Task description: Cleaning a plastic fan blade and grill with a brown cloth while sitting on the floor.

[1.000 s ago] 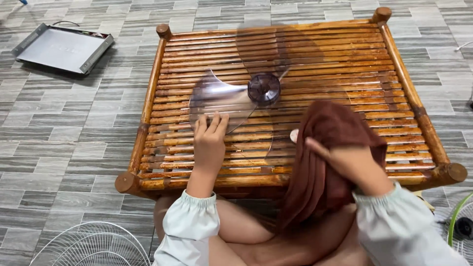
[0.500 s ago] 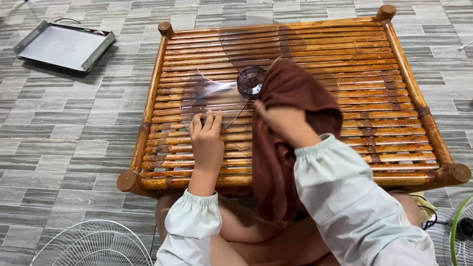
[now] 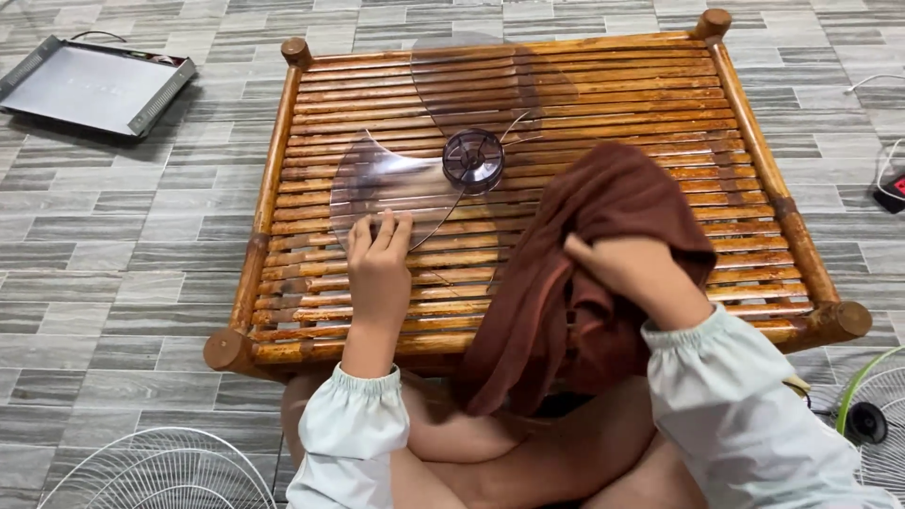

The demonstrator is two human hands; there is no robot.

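Left hand (image 3: 379, 269): palm down, stretched forward; fingers (image 3: 385, 229) straight and close together, tips pressed flat ahead of the palm.
Left wrist: straight, bare beyond the cuff.
Left arm: reaches straight ahead, in a pale sleeve with a gathered cuff.
Right hand (image 3: 633, 273): raised, fingers curled closed in a grip; thumb (image 3: 577, 249) juts out to the left of the knuckles.
Right wrist: bent, back of hand upward.
Right arm: angled in from lower right, same pale sleeve.
Legs: bare, crossed below both forearms.
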